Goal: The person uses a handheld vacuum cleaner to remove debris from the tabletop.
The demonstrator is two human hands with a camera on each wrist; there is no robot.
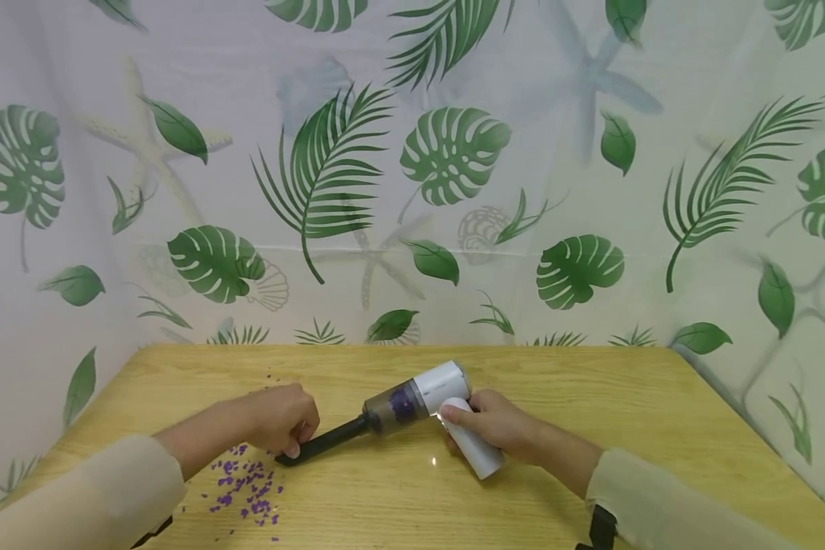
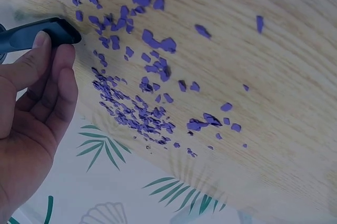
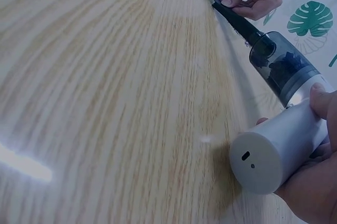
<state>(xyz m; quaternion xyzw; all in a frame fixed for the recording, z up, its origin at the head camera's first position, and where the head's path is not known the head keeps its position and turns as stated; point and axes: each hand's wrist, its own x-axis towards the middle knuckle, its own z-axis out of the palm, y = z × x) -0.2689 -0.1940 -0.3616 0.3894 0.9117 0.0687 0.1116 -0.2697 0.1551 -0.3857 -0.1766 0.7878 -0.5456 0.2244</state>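
Two-handed hand vac, nozzle right beside the purple mess

Head view: the hand vac (image 1: 441, 388) is angled across the wooden table (image 1: 557, 496), with its black nozzle (image 1: 333, 438) pointing at a scatter of purple bits (image 1: 258, 506). My read is that it's the lining-up or sucking-up step; can't tell if the motor's on. The next move probably calls for bringing the tip over the bits, low and steady. The right hand (image 1: 500, 428) has the white handle (image 1: 477, 451) gripped, and the left hand (image 1: 285, 420) is pinching the nozzle close to its tip. Both forearms reach in from the lower corners, left wrist bent over the nozzle.

Left wrist view: thumb on one side of the nozzle, fingers curled in against the other, palm partly showing. The tip sits just beside the nearest bits, with a denser patch of tiny ones further off. Can't tell if the tip touches the wood.

Right wrist view: handle's butt end faces the camera, fingers wrapped round it, thumb up near the body. There's dark purple stuff in the see-through cup (image 3: 281, 68), so I'd guess some's been collected.
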